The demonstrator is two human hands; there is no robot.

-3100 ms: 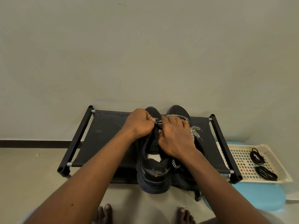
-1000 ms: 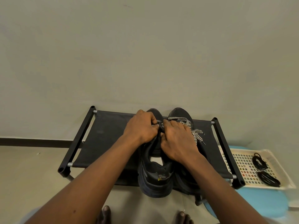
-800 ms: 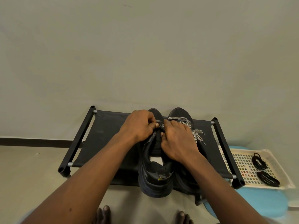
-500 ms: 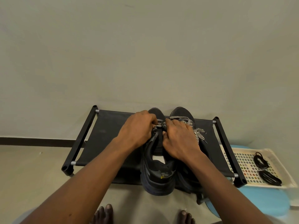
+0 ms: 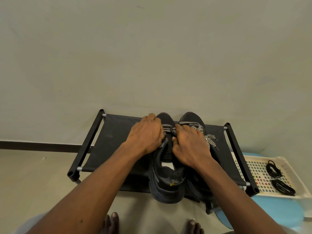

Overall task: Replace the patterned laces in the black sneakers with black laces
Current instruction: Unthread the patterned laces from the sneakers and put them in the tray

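Both sneakers are on the shoe rack (image 5: 114, 141), side by side right of centre. Toes point at the back edge by the wall and heels hang over the front edge.

Left hand (image 5: 146, 134): fingers curled down over the left sneaker (image 5: 166, 188) at its eyelet edge, gripping the upper. Fingertips are hidden under the hand.

Right hand (image 5: 189, 146): fingers curled, pinching the patterned lace (image 5: 173, 130) where it crosses the gap between the two hands. The hand lies over the right sneaker (image 5: 190, 116), so only that toe shows.

More black-and-white lace runs across the right sneaker's toe. The loose patterned ends (image 5: 209, 141) lie on the rack fabric towards the right edge.

The left sneaker's tongue area is open, and I can't tell how many eyelets are still threaded.

Black laces: two coiled bundles (image 5: 273, 168) and (image 5: 282, 186) in a white perforated tray (image 5: 253, 168). It sits just beyond the rack's right edge, on a blue stool (image 5: 278, 215).

Bare toes (image 5: 111, 223) show on the floor below the front edge.
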